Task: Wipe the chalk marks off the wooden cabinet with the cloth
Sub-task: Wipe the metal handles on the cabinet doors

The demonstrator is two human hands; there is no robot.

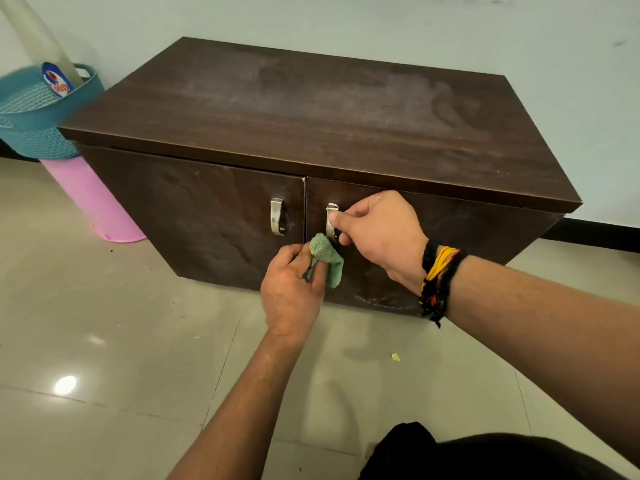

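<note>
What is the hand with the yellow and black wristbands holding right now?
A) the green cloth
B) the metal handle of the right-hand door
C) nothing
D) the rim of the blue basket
B: the right hand, the one with the wristbands, has its fingers curled round the right door handle, while the left hand holds the green cloth.

dark wooden cabinet [311,112], doors shut, faint chalk smears [398,88] across its top toward 1 o'clock; bunched green cloth [325,259] seemingly pressed against the right door.
</note>
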